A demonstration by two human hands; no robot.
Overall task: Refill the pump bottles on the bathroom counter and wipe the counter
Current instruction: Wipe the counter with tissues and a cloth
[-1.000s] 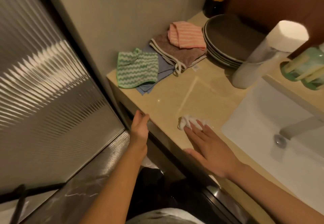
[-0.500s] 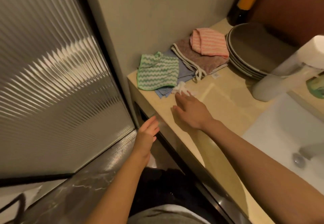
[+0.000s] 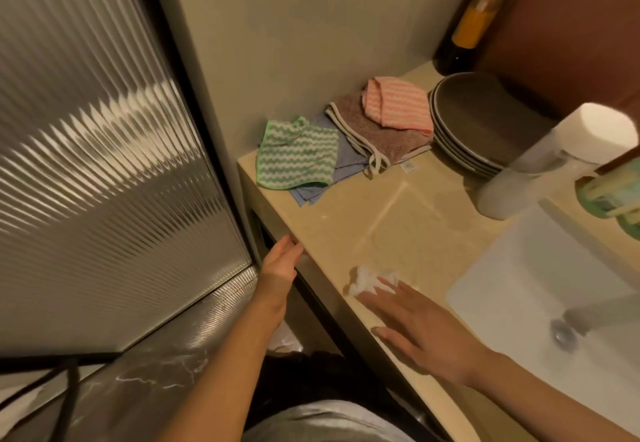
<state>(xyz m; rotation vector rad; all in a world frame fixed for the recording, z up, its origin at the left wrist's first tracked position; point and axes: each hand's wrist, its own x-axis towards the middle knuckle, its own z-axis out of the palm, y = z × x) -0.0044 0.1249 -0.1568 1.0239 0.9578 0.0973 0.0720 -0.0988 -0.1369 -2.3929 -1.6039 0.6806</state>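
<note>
A crumpled white wad [image 3: 367, 280] is pressed onto the desk [image 3: 398, 220] under the fingertips of the right grip [image 3: 426, 331], which is spread wide with straight fingers and nothing clasped. The wad lies at the far end of that grip, close to the desk's front edge. The left grip [image 3: 280, 265] is likewise held wide, fingers straight and together, its tips laid against the desk's front edge, left of the right grip and well apart from the wad.

Just right of the right grip a white sink [image 3: 519, 286] is sunk into the desk, and a drain [image 3: 562, 332] is seen in its bottom. Beyond that grip, at the sink's far corner, a white container [image 3: 540, 171] is stood, with a green item [image 3: 613, 189] beside it, cut by the frame edge. Farther off dark plates [image 3: 478, 119] are stacked, and a dark bottle [image 3: 471, 26] is set behind them in the corner.

Left of the plates four cloths are overlapped: a pink cloth [image 3: 398, 102] on a brown cloth [image 3: 381, 130], then a blue cloth [image 3: 346, 161], then a green cloth [image 3: 298, 157] beyond the left grip. A ribbed glass door [image 3: 104, 164] is seen left of the left grip.
</note>
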